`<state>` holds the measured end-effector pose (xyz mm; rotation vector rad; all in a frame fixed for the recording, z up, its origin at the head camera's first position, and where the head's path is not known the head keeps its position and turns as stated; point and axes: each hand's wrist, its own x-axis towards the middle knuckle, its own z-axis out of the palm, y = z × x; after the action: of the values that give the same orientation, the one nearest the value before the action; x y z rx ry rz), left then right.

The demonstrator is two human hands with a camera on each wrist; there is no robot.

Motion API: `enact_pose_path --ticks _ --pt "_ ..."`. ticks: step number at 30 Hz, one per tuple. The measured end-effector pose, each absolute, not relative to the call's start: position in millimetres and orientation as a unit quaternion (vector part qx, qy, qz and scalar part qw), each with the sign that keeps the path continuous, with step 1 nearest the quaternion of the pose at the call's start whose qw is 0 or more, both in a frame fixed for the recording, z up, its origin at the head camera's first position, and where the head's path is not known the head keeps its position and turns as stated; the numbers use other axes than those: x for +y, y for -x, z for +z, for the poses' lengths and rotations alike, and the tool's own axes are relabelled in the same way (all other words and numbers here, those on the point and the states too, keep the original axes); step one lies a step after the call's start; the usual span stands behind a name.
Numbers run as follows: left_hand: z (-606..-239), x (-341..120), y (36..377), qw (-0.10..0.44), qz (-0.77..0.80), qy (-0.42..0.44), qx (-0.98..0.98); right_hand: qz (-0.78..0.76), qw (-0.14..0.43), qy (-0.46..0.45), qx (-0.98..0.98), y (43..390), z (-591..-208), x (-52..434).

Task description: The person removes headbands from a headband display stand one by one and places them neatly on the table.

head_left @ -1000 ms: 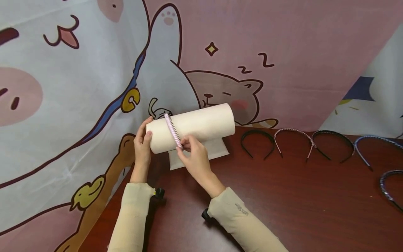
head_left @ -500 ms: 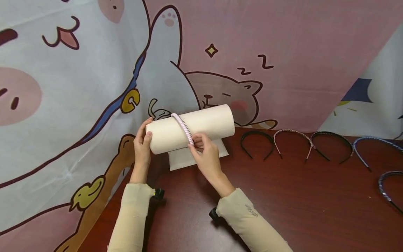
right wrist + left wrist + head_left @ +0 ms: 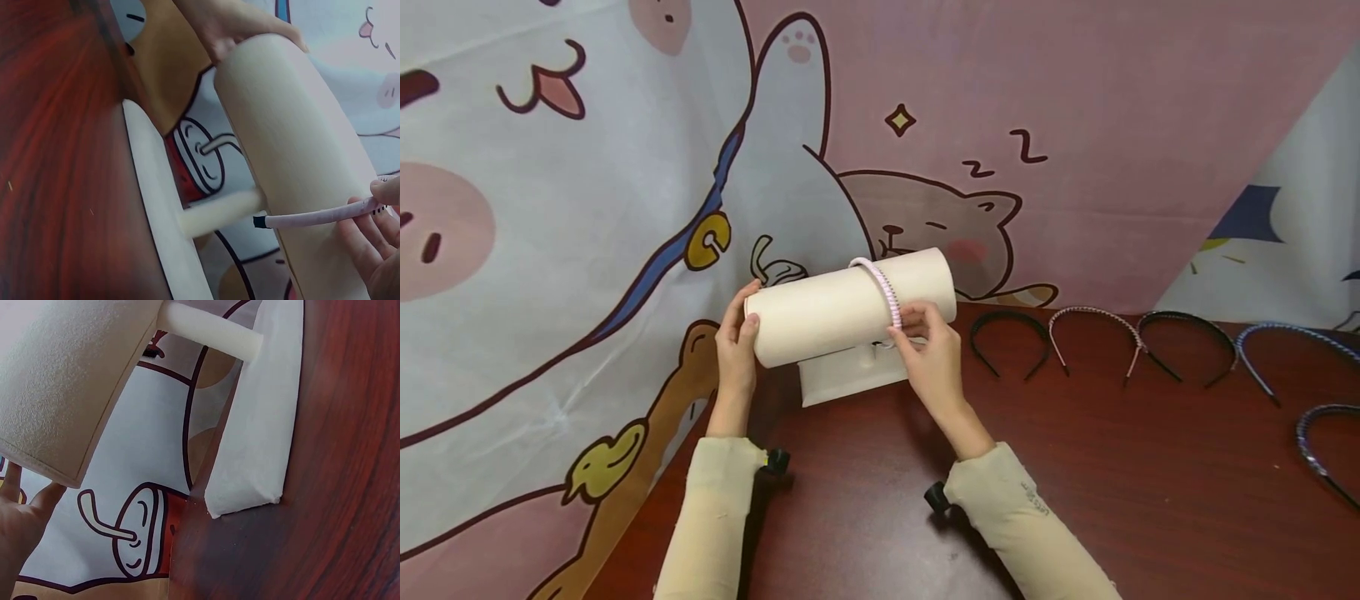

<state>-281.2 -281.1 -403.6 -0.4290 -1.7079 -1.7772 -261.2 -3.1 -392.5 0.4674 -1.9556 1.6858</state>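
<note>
Pink headband (image 3: 886, 293) is sitting astride the cream roll (image 3: 842, 310), right hand (image 3: 934, 360) pinching its end, left hand (image 3: 735, 343) gripping the roll's far end, five headbands (image 3: 1150, 350) lying unplaced beyond the right hand.

Five headbands lie in a row on the dark red surface (image 3: 1150, 500): a black headband (image 3: 1007, 321), a pink-beaded headband (image 3: 1093, 317), another black one (image 3: 1187, 321), two blue ones (image 3: 1292, 333); a cartoon backdrop (image 3: 550, 208) hangs behind
</note>
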Motion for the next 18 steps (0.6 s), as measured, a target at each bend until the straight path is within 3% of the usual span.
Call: enact_pose_path --ticks 18 --pt "-403 -280 280 0.302 -0.682 0.161 -0.647 0.622 0.272 -0.129 -0.723 276 -386 50"
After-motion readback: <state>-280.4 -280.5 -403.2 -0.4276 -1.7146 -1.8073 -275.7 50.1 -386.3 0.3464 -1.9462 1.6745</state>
